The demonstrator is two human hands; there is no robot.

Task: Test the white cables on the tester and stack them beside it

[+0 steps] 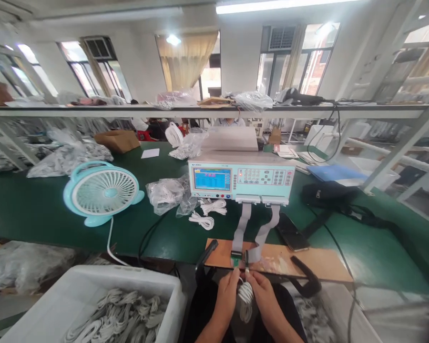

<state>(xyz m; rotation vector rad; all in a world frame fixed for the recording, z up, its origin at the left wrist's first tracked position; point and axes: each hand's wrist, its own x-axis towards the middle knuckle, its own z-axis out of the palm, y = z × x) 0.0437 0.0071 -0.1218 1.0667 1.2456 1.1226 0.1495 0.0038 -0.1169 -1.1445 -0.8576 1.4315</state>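
Note:
A coiled white cable (245, 294) hangs between my two hands, just in front of the board's edge. My left hand (229, 288) is closed on one end of it, held up against a small green circuit board (236, 262). With its fingers pinched, my right hand (260, 286) grips the other end at a dark connector (247, 259). Whether either plug is fully seated cannot be made out. Two grey ribbon cables (242, 224) run from these connectors up to the white tester (241, 178), whose blue screen (212, 178) is lit.
A wooden board (318, 262) lies along the table's front edge, with a black phone (292, 232) on it. Left are a turquoise fan (103, 193) and a white bin (128, 274) of cables. White cable bundles (202, 220) lie before the tester. A black bag (329, 194) sits right.

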